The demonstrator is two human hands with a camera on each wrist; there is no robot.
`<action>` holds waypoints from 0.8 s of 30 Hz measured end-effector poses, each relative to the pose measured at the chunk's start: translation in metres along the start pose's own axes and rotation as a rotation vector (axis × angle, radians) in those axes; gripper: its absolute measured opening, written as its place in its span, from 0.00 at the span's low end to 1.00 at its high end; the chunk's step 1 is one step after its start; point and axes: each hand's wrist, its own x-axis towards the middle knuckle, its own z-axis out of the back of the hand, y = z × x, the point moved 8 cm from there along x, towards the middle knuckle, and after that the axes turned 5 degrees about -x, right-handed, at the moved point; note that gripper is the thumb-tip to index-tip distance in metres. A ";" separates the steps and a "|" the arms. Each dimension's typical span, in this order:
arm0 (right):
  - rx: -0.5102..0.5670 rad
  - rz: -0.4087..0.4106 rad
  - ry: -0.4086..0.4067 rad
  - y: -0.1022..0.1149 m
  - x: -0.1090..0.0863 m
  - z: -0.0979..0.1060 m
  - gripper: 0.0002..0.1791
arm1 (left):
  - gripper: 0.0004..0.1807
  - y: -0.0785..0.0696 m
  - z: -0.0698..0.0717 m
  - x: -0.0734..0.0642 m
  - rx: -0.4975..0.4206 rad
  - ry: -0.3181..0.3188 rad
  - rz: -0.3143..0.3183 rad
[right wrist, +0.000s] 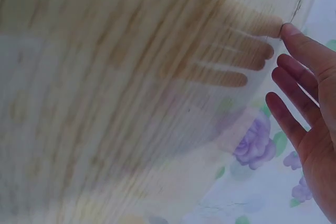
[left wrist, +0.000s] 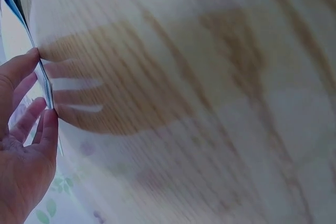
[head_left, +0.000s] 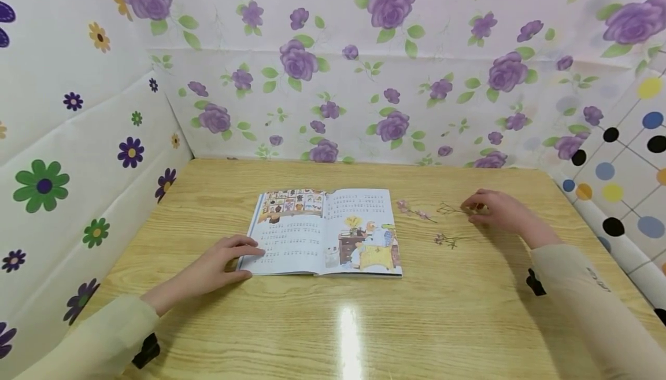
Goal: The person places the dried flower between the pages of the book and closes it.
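Head view showed a thin, branching, dark-stemmed sprig (head_left: 454, 211) on the right-hand part of the yellowish wooden tabletop (head_left: 291, 322), closer to the far edge than to the near one. Its long axis ran roughly parallel to the far edge, and its right end met the fingers of the right hand (head_left: 491, 209). The visible stem thus lay to the left of that hand, which was much the nearer of the two. The right hand was palm down, its forearm in a cream sleeve (head_left: 577, 293) slanting from the near right corner. In the right wrist view its fingers were parted and only lightly bent; whether a fingertip pressed the stem could not be told.

Just left of that stem, a pale pink-flowered sprig (head_left: 403, 206) lay beside an open, white-paged picture book (head_left: 296, 253); a mauve-flowered sprig (head_left: 440, 239) lay a little toward the near edge. The book was spread left of the tabletop's middle, its wider span parallel to the far edge. At its near left corner rested the left hand (head_left: 226, 255), fingers loosely bent onto the page and thumb by the corner, well apart from all three sprigs.
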 end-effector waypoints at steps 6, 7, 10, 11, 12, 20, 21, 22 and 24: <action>0.038 -0.036 -0.031 -0.007 -0.001 -0.002 0.11 | 0.27 -0.004 0.000 0.001 0.035 0.010 -0.030; 0.040 -0.044 -0.036 -0.008 -0.001 -0.002 0.11 | 0.27 -0.005 0.000 0.002 0.037 0.013 -0.035; 0.059 -0.057 -0.046 -0.011 -0.001 -0.002 0.10 | 0.27 -0.008 0.000 0.003 0.043 0.023 -0.045; 0.066 -0.060 -0.049 -0.012 -0.001 -0.002 0.10 | 0.27 -0.008 0.000 0.003 0.041 0.025 -0.045; 0.066 -0.064 -0.051 -0.013 0.000 -0.002 0.09 | 0.27 -0.008 0.000 0.003 0.040 0.026 -0.043; 0.030 -0.076 -0.081 -0.017 0.006 0.002 0.03 | 0.27 -0.003 0.000 0.004 0.018 0.029 -0.026; 0.025 -0.077 -0.082 -0.017 0.006 0.002 0.02 | 0.27 -0.003 0.000 0.004 0.017 0.030 -0.025; 0.018 -0.077 -0.082 -0.017 0.007 0.002 0.02 | 0.27 -0.003 0.000 0.004 0.015 0.032 -0.023; 0.002 -0.078 -0.084 -0.016 0.008 0.003 0.04 | 0.27 -0.003 0.000 0.004 0.008 0.036 -0.021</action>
